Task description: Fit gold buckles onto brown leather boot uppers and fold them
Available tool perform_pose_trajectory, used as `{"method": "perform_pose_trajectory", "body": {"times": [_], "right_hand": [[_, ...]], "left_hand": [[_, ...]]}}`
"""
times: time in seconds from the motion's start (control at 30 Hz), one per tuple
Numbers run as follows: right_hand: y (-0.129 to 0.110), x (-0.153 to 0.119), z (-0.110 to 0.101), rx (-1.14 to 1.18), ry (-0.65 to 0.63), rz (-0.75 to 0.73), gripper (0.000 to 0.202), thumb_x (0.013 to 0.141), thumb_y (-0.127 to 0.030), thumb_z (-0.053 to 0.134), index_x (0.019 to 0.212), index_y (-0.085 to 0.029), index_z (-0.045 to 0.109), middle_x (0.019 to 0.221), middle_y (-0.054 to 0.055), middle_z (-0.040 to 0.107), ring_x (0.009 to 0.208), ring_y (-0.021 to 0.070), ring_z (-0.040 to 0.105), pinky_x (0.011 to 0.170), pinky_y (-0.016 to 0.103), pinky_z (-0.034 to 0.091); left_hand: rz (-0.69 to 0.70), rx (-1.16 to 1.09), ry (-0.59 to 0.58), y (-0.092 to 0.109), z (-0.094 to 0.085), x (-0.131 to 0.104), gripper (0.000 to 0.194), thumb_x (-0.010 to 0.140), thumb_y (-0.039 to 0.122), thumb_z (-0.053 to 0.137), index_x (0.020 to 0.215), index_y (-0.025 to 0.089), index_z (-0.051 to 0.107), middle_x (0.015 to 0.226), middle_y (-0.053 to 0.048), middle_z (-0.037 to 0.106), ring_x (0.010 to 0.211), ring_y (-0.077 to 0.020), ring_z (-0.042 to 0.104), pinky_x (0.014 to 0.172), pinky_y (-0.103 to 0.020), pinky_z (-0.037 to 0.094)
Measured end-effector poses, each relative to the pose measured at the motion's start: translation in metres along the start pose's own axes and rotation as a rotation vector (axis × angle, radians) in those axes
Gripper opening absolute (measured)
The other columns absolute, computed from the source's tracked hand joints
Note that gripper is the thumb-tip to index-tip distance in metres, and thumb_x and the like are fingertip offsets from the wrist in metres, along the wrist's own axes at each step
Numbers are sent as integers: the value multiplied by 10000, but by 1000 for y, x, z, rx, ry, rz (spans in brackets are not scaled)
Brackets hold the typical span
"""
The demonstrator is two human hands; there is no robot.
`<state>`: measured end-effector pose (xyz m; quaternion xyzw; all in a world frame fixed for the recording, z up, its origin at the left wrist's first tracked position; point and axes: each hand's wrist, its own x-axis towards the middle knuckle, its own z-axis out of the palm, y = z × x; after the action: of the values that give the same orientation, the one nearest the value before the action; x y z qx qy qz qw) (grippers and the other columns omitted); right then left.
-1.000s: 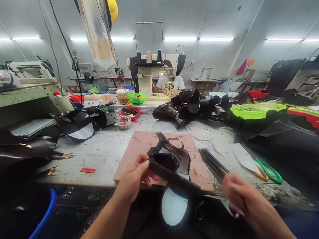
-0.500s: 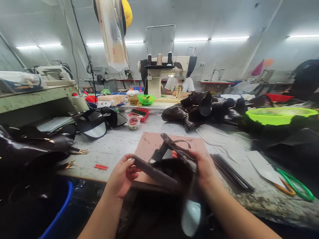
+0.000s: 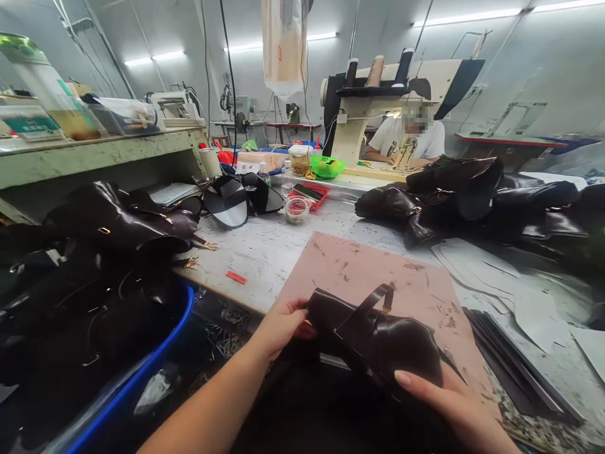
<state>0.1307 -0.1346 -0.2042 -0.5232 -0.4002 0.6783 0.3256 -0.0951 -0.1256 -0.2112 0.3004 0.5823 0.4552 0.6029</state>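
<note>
A dark brown leather piece (image 3: 406, 343) with a strap and a small gold-coloured fitting is held over the front edge of a pink board (image 3: 359, 265). My left hand (image 3: 288, 325) is closed on its left end, fingertips partly hidden behind the leather. At its lower right, my right hand (image 3: 439, 394) grips it with the thumb on top; the other fingers are mostly hidden beneath. The strap stands up in a loop from the piece.
Dark leather pieces (image 3: 123, 221) lie left above a blue tub (image 3: 177, 325); more (image 3: 454, 195) lie at the back right. Dark strips (image 3: 520, 372) and pale sheets (image 3: 501, 284) lie right. A person (image 3: 430, 139) sits behind a sewing machine (image 3: 345, 126).
The view has swung left. The leather piece has been turned over, so its glossy outside and strap now face up. Both hands still hold it, with my right hand lower.
</note>
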Motion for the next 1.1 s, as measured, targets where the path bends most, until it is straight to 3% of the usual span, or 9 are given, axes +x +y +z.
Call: {"method": "perform_pose_trajectory", "body": {"times": [0.27, 0.53, 0.67, 0.83, 1.0, 1.1], "right_hand": [[10, 1, -2, -7, 13, -23, 370, 573, -417, 727, 859, -187, 685, 830, 75, 705, 831, 288, 632, 746, 389, 502], [13, 2, -3, -72, -9, -80, 408, 594, -453, 707, 891, -175, 676, 851, 90, 703, 834, 290, 634, 755, 407, 498], [7, 2, -6, -169, -46, -164, 411, 619, -461, 685, 895, -157, 676, 893, 96, 698, 860, 290, 629, 779, 407, 494], [5, 4, -16, -340, -43, -195, 369, 615, -470, 691, 829, -170, 675, 784, 65, 702, 771, 270, 637, 667, 355, 522], [8, 5, -18, -282, 55, -243, 375, 605, -470, 702, 816, -162, 670, 743, 53, 693, 717, 244, 634, 638, 339, 518], [8, 5, -17, -288, 45, -266, 386, 606, -469, 703, 839, -163, 669, 762, 53, 695, 739, 249, 635, 664, 351, 518]], "left_hand": [[49, -37, -59, 3, -1, -8, 303, 614, 92, 453, 826, 125, 668, 640, -25, 676, 526, -95, 610, 472, -148, 447], [101, -70, -36, 0, 3, -7, 244, 651, 301, 666, 812, 117, 676, 604, -37, 658, 498, -112, 590, 446, -175, 446], [107, -123, -20, -3, 9, -5, 220, 639, 315, 689, 737, 118, 676, 597, -34, 659, 487, -112, 577, 444, -187, 442], [104, -265, -6, -9, 12, -2, 204, 614, 285, 712, 701, 110, 655, 594, -26, 654, 468, -99, 566, 444, -179, 439], [79, -381, -13, -11, 17, -1, 197, 614, 260, 717, 723, 119, 632, 582, -4, 633, 466, -84, 557, 428, -162, 444], [49, -412, -72, -13, 24, -5, 283, 603, 298, 733, 813, 139, 630, 638, -3, 655, 498, -97, 582, 447, -177, 474]]}}
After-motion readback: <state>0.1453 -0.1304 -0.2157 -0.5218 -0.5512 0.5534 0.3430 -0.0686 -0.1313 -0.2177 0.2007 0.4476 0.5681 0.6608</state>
